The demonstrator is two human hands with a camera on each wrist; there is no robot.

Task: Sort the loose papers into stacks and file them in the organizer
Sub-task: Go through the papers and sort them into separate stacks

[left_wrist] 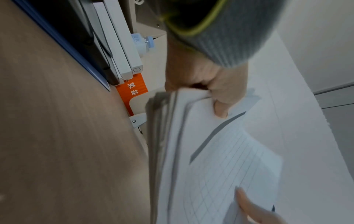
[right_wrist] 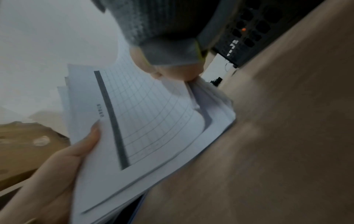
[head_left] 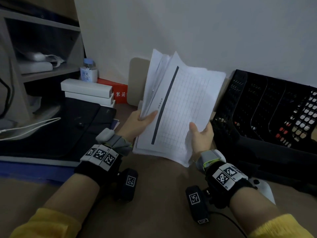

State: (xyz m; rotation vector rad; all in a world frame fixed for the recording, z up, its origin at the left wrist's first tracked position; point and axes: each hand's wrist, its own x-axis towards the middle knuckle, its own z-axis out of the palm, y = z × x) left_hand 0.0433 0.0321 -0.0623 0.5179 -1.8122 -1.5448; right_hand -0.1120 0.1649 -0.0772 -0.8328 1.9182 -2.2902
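A thick stack of white papers (head_left: 178, 107) stands tilted above the brown desk, held between both hands. Its top sheet shows a printed grid with a dark bar down its left side. My left hand (head_left: 142, 120) grips the stack's left edge, thumb lying on the top sheet (left_wrist: 226, 159). My right hand (head_left: 201, 133) holds the lower right edge, thumb on top and fingers behind (right_wrist: 145, 115). The upper sheets fan apart unevenly. A black mesh organizer (head_left: 267, 107) with several upright slots lies to the right against the wall.
Left of the papers sit stacked white boxes (head_left: 87, 91), a red box (head_left: 120, 93), a small bottle (head_left: 89, 70) and a dark bag (head_left: 56, 127) with a white cable. A grey shelf unit (head_left: 42, 48) stands at far left. A white device (head_left: 262, 188) lies by my right wrist.
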